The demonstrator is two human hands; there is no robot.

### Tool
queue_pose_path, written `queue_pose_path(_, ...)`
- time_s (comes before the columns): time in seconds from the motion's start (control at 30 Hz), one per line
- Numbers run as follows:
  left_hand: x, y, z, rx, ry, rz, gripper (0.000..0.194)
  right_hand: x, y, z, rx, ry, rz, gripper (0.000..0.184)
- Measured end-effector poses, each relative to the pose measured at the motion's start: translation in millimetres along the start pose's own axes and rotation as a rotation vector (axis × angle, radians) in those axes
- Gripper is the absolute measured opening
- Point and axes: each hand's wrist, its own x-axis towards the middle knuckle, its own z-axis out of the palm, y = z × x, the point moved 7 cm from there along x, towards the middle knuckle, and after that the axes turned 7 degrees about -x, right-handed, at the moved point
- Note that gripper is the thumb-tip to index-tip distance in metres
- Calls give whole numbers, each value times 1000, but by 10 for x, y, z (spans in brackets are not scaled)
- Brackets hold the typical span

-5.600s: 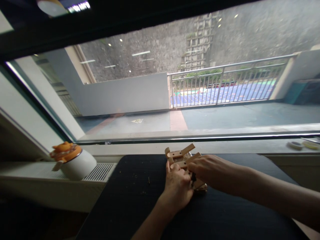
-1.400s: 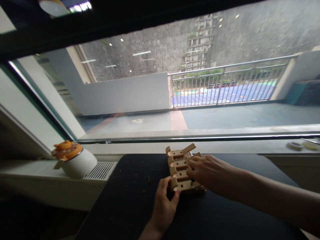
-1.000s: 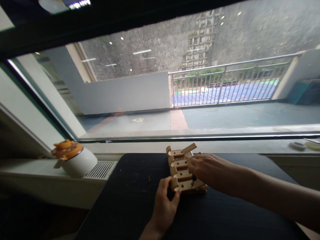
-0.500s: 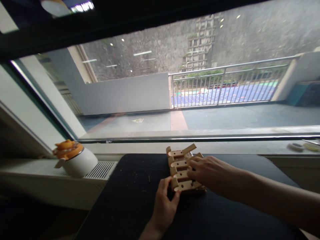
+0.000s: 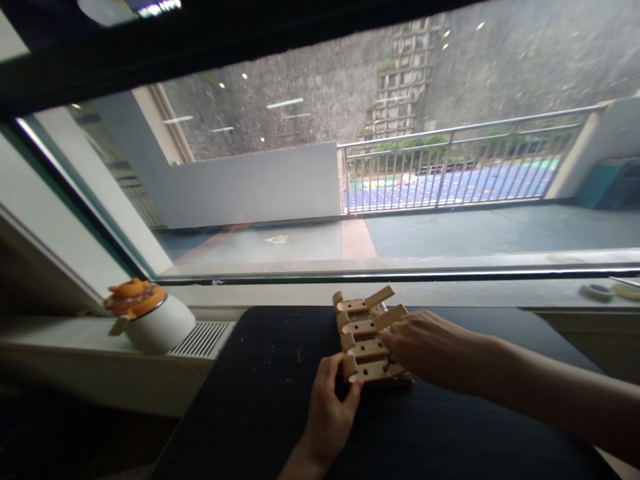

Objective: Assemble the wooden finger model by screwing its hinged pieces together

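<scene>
Wooden assembly (image 5: 367, 343) at twelve o'clock of your bracing left hand (image 5: 327, 417), right hand (image 5: 425, 347) fingers curled atop, grip unclear.

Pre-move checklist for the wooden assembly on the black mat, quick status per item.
1. Left hand braces wooden assembly at its near left corner: ok.
2. Right hand on the assembly's right side: ok.
3. Assembly rests on black mat: ok.
4. Small dark part under right fingers seated: cannot tell.
5. Mat free of debris: not ok, specks left of the assembly.
6. White pot with orange lid apart from the mat: ok.
</scene>
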Motion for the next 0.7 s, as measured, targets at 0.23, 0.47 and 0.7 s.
queue_pose_path(0.23,14,5,0,-5,8,1,32,-54,23,-108,-12,45,46,12)
queue_pose_path(0.47,11,34,-13,-10,24,2,31,-51,24,-166,88,9,7,14)
queue_pose_path(0.7,6,9,3,-10,-5,-10,32,-8,100,-55,79,30,20,16)
